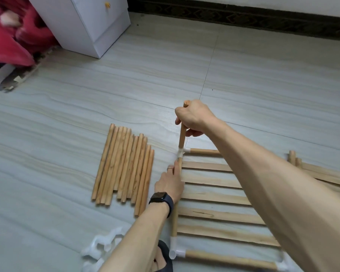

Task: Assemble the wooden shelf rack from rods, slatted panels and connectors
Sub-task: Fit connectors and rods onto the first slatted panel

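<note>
One red cloth bunches at the far left edge, with a white cabinet just beside it on the pale tiled floor. Further along, about a dozen loose rods lie side by side in a rough row, and nearer the camera a small heap of white connectors sits partly behind the left forearm. The left hand, with a dark watch on its wrist and a ring on one finger, rests on the left rail of the slatted panel, its fingers laid fairly straight along the rail and reaching up towards the corner connector. The panel lies flat on the floor, with white fittings at its corners. An upright rod stands in that corner connector, leaning slightly. The right hand is wrapped around it near the top, fingers curled tight, with only the rod's tip showing above the fist. The right forearm crosses the panel and hides much of the slats' right ends. More slatted pieces lie at the far right, partly out of view.
</note>
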